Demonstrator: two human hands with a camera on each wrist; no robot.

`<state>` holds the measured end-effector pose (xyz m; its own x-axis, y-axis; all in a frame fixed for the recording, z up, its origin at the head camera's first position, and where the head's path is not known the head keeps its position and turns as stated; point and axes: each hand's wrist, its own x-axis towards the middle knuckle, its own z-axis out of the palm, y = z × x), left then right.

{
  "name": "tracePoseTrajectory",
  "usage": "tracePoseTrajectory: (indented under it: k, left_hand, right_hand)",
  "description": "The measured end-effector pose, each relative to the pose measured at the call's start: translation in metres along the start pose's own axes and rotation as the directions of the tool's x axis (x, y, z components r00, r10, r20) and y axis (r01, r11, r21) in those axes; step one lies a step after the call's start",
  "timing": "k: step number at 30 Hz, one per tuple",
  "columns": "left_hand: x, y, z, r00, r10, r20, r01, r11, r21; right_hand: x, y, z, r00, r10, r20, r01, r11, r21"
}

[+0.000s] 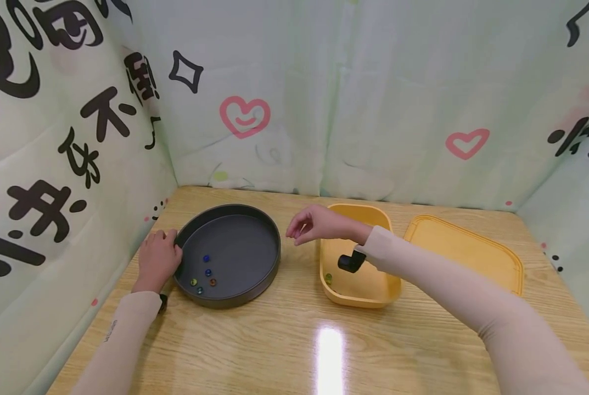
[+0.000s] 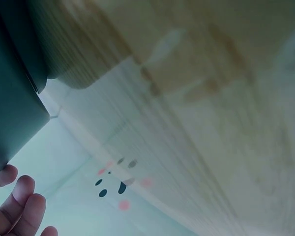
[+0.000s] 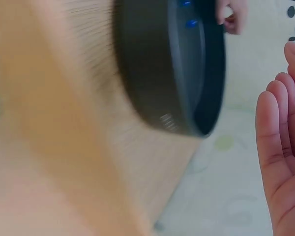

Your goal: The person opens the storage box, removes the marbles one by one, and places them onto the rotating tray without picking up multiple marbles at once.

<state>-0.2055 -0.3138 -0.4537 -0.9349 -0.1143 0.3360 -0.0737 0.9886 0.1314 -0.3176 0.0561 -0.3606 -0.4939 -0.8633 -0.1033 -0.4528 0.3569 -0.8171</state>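
In the head view my left hand (image 1: pixel 158 258) grips the left rim of a round dark grey pan (image 1: pixel 232 241), thumb at the rim and fingers at the outer wall. Several glass marbles lie in the pan's lower left, among them a blue marble (image 1: pixel 206 258) and an orange marble (image 1: pixel 213 282). My right hand (image 1: pixel 319 224) hovers between the pan and a yellow box (image 1: pixel 360 300), thumb and fingertips close together. I see nothing between them, though the fingers partly hide that spot. A green marble (image 1: pixel 328 278) sits at the box's left side.
A yellow lid (image 1: pixel 464 252) lies flat to the right of the box, partly behind my right sleeve (image 1: pixel 437 280). The wooden table (image 1: pixel 254 345) meets printed curtains (image 1: pixel 294 148) at the back and both sides.
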Motion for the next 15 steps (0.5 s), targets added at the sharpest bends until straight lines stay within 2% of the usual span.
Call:
tracePoseTrajectory:
  k: [7,15]
  left_hand:
    - [-0.002,0.000,-0.001,1.000,0.001,-0.003,-0.001,1.000,-0.003]
    - [-0.002,0.000,-0.001,1.000,-0.004,0.005,0.004,1.000,0.000]
  right_hand:
    - [-0.036,0.030,-0.002,1.000,0.019,0.008,-0.019,1.000,-0.024]
    - [-0.057,0.055,0.005,0.998,0.055,0.038,-0.055,0.998,-0.009]
